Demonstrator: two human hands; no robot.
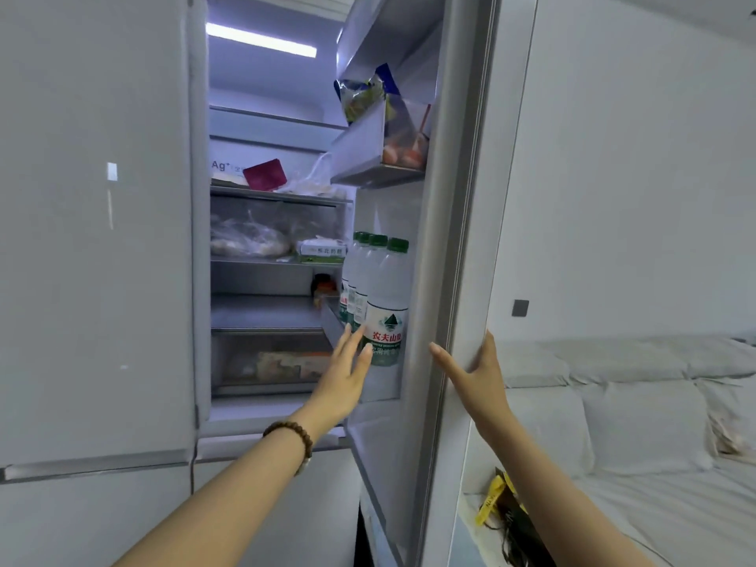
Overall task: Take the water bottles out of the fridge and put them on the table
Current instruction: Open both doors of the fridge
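Fridge door [450, 223] is open. Right hand [474, 372] is on its edge: thumb on the inner face, fingers hooked round the outer side, so it grips the door. Left hand [347, 372] is open, fingers spread, grip empty, fingertips touching or just short of the label on the front water bottle [386, 304].

Bottles: four green caps visible, standing upright in a tight row in the lower door shelf [382, 386], front one nearest the camera, the others [355, 280] lined up behind it towards the fridge interior. No bench in view; sofa [634, 411] to the right.

Suggested handling for this step:
- Wrap the front bottle at the label band, thumb opposite the fingers.
- Lift straight up until the base clears the shelf rail, then pull out. Tilting early will likely knock the neighbour behind it.
- The plastic may be slick if there is condensation, so grip firmly.
- Keep the right hand bracing the door so it doesn't swing.
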